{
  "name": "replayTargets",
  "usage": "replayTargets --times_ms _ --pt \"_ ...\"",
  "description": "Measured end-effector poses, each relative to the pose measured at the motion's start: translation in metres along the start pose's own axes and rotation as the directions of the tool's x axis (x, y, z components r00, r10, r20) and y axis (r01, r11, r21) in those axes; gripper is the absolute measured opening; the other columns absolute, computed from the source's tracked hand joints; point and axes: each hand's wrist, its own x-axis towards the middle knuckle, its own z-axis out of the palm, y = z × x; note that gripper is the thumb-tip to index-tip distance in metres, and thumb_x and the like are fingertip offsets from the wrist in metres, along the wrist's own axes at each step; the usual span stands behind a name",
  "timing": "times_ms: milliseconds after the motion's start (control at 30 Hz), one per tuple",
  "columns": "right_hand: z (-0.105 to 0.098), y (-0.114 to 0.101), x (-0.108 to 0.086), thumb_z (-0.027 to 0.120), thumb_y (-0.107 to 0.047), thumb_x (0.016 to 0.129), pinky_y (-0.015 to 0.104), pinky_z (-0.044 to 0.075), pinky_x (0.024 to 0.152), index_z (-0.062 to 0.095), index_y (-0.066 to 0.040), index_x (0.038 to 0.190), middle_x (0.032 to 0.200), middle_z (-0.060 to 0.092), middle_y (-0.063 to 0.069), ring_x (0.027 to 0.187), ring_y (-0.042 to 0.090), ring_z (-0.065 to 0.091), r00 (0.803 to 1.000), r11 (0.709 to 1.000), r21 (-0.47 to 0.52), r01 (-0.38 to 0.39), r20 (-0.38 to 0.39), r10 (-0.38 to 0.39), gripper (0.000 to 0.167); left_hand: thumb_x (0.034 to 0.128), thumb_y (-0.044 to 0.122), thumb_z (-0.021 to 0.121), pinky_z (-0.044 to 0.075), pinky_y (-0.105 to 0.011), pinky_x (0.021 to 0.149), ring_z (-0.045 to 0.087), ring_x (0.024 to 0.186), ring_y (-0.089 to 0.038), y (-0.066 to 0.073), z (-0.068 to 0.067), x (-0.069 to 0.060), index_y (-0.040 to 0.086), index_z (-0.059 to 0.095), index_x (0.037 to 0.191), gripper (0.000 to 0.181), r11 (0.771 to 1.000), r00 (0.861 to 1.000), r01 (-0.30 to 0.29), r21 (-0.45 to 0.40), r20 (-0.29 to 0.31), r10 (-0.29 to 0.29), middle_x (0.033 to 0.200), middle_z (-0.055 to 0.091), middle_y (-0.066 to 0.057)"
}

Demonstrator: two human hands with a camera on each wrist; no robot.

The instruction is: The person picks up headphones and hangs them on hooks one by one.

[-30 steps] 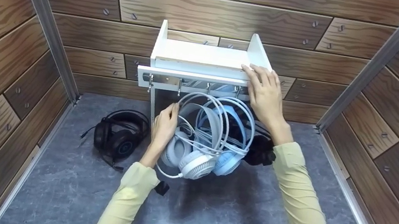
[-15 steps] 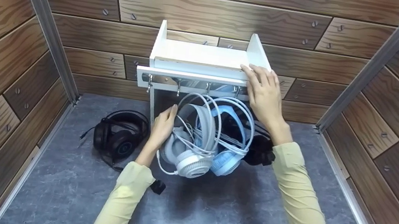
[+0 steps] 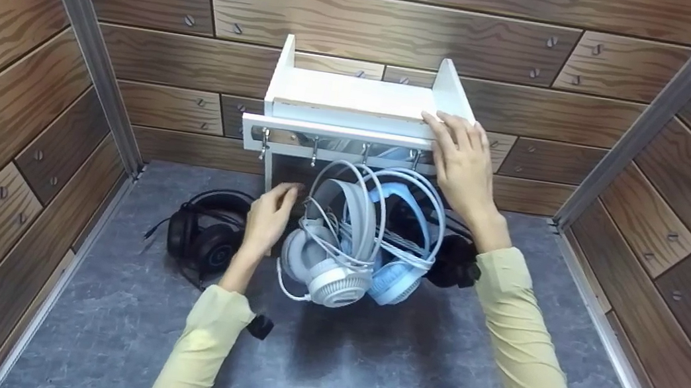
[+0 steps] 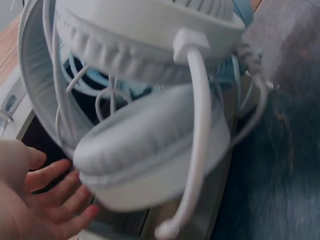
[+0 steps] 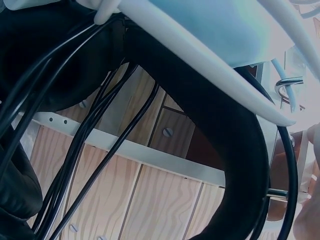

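White headphones point(image 3: 337, 283) with a boom microphone hang from the hook rail of a small white shelf point(image 3: 358, 95). Blue headphones point(image 3: 397, 281) hang just to their right. My left hand point(image 3: 267, 217) is to the left of the white pair, holding nothing. In the left wrist view its loosely bent fingers point(image 4: 60, 200) are close by the lower ear cup; whether a fingertip touches is unclear. My right hand point(image 3: 466, 166) rests on the shelf's right front corner, fingers on the top edge. Only a blurred part of it shows in the right wrist view.
Black headphones point(image 3: 206, 236) lie on the grey floor point(image 3: 360, 383), left of the shelf. Another black pair point(image 3: 453, 262) hangs at the right, its headband point(image 5: 200, 100) large in the right wrist view. Metal hooks point(image 3: 315, 150) line the rail. Wood-patterned walls point(image 3: 368, 23) surround three sides.
My left hand has let go of the white headphones and moved left and down from them. The white pair has settled, tilting slightly left. My right hand has stayed on the shelf.
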Motion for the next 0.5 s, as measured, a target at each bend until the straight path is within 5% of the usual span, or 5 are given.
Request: replayTargets --times_ms 233,367,500 --pt "0.000 0.001 -0.001 0.042 -0.024 0.109 0.054 0.025 0.118 0.050 -0.022 0.149 0.146 0.053 0.009 0.136 0.031 0.044 1.000 1.000 0.004 0.007 -0.011 -0.007 0.041 0.1043 0.014 0.055 0.057 -0.036 0.079 0.076 0.086 -0.022 -0.027 -0.026 -0.005 0.007 0.077 0.106 0.023 0.990 0.986 -0.107 -0.087 -0.135 0.095 0.098 0.078 -0.007" --pt "0.000 0.001 0.000 0.043 -0.024 0.108 0.055 0.026 0.118 0.050 -0.022 0.149 0.146 0.053 0.009 0.136 0.031 0.044 1.000 1.000 0.001 0.010 -0.013 -0.010 0.041 0.1035 0.014 0.057 0.056 -0.029 0.077 0.076 0.085 -0.021 -0.049 -0.045 -0.008 0.006 0.077 0.106 0.021 0.996 0.977 -0.059 -0.067 -0.208 0.044 0.095 0.078 -0.008" --pt "0.001 0.001 0.000 0.043 -0.023 0.108 0.055 0.025 0.118 0.050 -0.022 0.149 0.146 0.053 0.009 0.136 0.031 0.044 1.000 1.000 0.004 0.013 -0.013 -0.013 0.042 0.1007 0.016 0.063 0.053 -0.038 0.080 0.073 0.093 -0.025 -0.077 -0.061 -0.017 0.007 0.077 0.107 0.017 0.999 0.957 -0.006 0.038 -0.288 0.016 0.100 0.078 -0.008"
